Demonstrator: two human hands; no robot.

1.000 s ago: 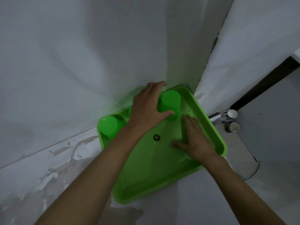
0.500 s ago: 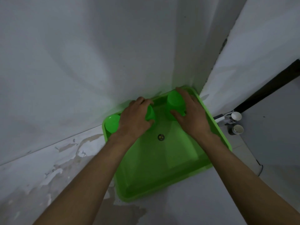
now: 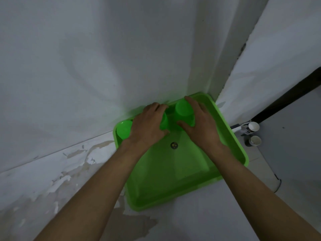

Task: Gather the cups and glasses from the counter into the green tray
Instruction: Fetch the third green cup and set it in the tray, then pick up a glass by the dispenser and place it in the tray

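Tray (image 3: 231, 150), green, sits on the counter (image 3: 199, 218) pushed into the wall corner. Three green cups stand along the tray's far edge. Left cup (image 3: 123, 129) is in the tray's far left corner, untouched. Middle cup (image 3: 164, 121) is mostly hidden under the left hand (image 3: 147, 126), whose grip is wrapped over it. Right cup (image 3: 184, 108) is near the tray's far right corner, upside down by the look of it, with the right hand (image 3: 202, 126) clasped round it, thumb on the near side.

Step in hand, as I judge it: settling or straightening cups already inside the tray.

Next move calls for letting go without tipping either one. Two small white-rimmed cups (image 3: 254, 126) stand beyond the tray's right rim, seemingly lower down; whether they count is unclear.
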